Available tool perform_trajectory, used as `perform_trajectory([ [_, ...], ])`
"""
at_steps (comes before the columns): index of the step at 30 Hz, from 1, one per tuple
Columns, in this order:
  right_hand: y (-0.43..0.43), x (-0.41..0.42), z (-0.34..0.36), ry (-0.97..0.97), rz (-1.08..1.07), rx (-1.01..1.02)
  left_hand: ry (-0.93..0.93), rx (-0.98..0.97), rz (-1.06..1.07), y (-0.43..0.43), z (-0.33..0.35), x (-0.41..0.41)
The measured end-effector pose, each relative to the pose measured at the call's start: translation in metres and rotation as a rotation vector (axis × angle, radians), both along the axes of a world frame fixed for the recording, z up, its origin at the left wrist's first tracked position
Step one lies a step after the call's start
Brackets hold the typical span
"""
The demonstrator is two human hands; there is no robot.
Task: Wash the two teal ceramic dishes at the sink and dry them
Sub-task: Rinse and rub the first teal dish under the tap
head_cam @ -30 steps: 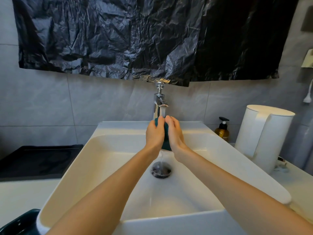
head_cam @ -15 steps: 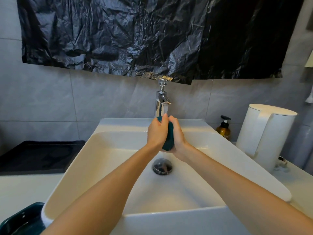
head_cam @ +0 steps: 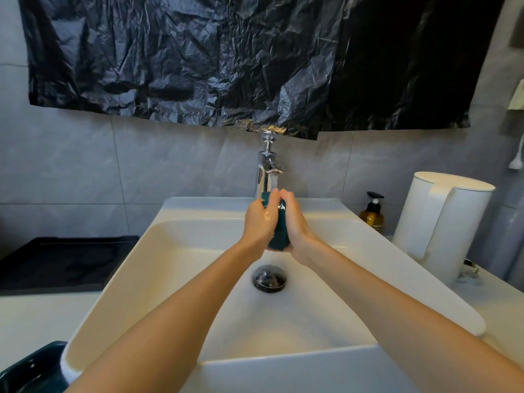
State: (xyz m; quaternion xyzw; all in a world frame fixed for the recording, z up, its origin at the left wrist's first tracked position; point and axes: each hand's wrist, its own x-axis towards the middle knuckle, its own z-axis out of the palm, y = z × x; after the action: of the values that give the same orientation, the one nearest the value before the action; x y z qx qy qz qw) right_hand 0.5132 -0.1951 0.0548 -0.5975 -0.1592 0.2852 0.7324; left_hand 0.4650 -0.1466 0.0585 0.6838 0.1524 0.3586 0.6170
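Note:
A small teal ceramic dish (head_cam: 280, 236) is held on edge between both hands under the chrome tap (head_cam: 268, 168), over the white sink (head_cam: 175, 251). My left hand (head_cam: 259, 224) grips its left side, fingers curled over the top rim. My right hand (head_cam: 296, 225) grips its right side. Most of the dish is hidden between the palms. Water runs from the spout onto the fingers. The second teal dish (head_cam: 31, 370) sits on the counter at the lower left, partly cut off by the frame.
A drain plug (head_cam: 269, 277) lies in the basin below the hands. A white kettle (head_cam: 442, 225) and an amber pump bottle (head_cam: 373, 212) stand right of the sink. A black tray (head_cam: 62, 262) lies on the left counter. Black plastic sheeting (head_cam: 226, 61) hangs on the wall.
The dish has turned between my palms and more of its teal lower edge shows. Both hands stay under the tap. The view has shifted slightly.

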Motion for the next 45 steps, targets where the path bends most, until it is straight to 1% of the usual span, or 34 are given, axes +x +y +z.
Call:
perform_trajectory([
  [3,0.008,-0.003,-0.010,-0.231,-0.054,0.013,0.073,-0.178,-0.003,0.007,0.007,0.001],
  [5,0.010,-0.004,-0.015,-0.523,-0.093,-0.006,0.116,-0.346,-0.065,0.016,0.011,-0.004],
  [6,0.011,-0.002,-0.019,-0.639,-0.087,-0.014,0.134,-0.403,-0.106,0.019,0.013,-0.007],
  [7,0.011,-0.003,-0.019,-0.669,-0.078,-0.020,0.141,-0.423,-0.127,0.021,0.014,-0.008],
  [8,0.013,-0.003,-0.018,-0.619,-0.064,-0.014,0.136,-0.411,-0.115,0.022,0.014,-0.008],
  [10,0.012,-0.006,-0.013,-0.439,-0.031,0.002,0.096,-0.312,-0.048,0.019,0.011,-0.004],
  [12,0.011,-0.003,-0.007,-0.176,-0.016,0.028,0.055,-0.140,-0.018,0.009,0.005,-0.005],
  [14,0.008,0.000,-0.006,0.031,-0.016,0.051,0.025,-0.055,-0.039,0.002,-0.005,-0.001],
  [16,0.007,0.003,-0.008,0.081,0.003,0.026,0.030,-0.101,-0.034,-0.002,-0.006,-0.001],
  [18,0.007,0.003,-0.010,0.074,0.029,0.003,0.029,-0.147,-0.003,0.004,-0.001,-0.001],
  [19,0.006,0.001,-0.008,0.022,0.044,-0.006,0.028,-0.171,0.013,0.010,0.003,-0.002],
  [20,0.004,-0.001,-0.005,-0.078,0.052,-0.015,0.027,-0.200,0.027,0.017,0.006,-0.003],
  [23,-0.003,0.001,-0.001,-0.529,0.047,-0.056,0.068,-0.258,0.044,0.035,0.012,-0.008],
  [25,-0.009,0.005,0.000,-0.742,0.030,-0.054,0.131,-0.265,0.054,0.040,0.011,-0.011],
  [28,-0.018,0.004,-0.001,-0.991,0.062,-0.112,0.153,-0.307,0.059,0.043,0.009,-0.012],
  [30,-0.022,0.004,-0.003,-1.093,0.098,-0.141,0.169,-0.314,0.044,0.044,0.009,-0.012],
  [32,-0.023,0.008,-0.006,-1.077,0.083,-0.152,0.181,-0.322,-0.003,0.043,0.010,-0.011],
  [35,-0.019,0.019,-0.007,-0.816,-0.012,-0.175,0.227,-0.265,-0.056,0.036,0.007,-0.008],
  [36,-0.019,0.019,-0.008,-0.784,-0.027,-0.188,0.231,-0.265,-0.051,0.034,0.005,-0.008],
  [38,-0.024,0.014,-0.010,-0.882,-0.010,-0.224,0.216,-0.321,-0.036,0.034,0.004,-0.006],
  [40,-0.030,0.007,-0.012,-1.020,0.053,-0.208,0.199,-0.380,-0.022,0.037,0.005,-0.006],
  [41,-0.030,0.005,-0.013,-1.040,0.068,-0.204,0.201,-0.388,-0.021,0.039,0.006,-0.006],
  [43,-0.023,0.011,-0.012,-0.991,0.036,-0.214,0.208,-0.393,-0.028,0.041,0.006,-0.007],
  [45,-0.018,0.013,-0.009,-0.950,-0.016,-0.276,0.217,-0.391,-0.035,0.041,0.005,-0.006],
])
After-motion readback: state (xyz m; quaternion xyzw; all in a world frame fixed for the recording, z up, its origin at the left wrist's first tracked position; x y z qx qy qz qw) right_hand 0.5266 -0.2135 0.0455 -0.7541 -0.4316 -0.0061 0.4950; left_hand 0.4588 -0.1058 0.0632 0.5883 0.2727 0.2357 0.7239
